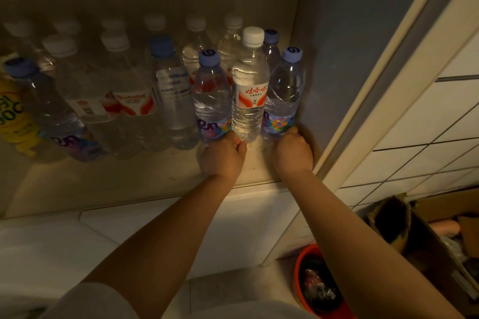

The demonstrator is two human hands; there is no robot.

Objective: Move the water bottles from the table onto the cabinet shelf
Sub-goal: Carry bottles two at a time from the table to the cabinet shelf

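Several clear water bottles stand in rows on the dim cabinet shelf. At the front right, my left hand grips the base of a purple-capped bottle with a colourful label. My right hand grips the base of a second purple-capped bottle close to the cabinet's right wall. Between them a white-capped bottle with a red and white label stands upright. All three bottles rest on the shelf.
A yellow-labelled bottle lies at the far left of the shelf. The cabinet's side wall and door frame rise to the right. Below right are an orange bin and an open cardboard box on the tiled floor.
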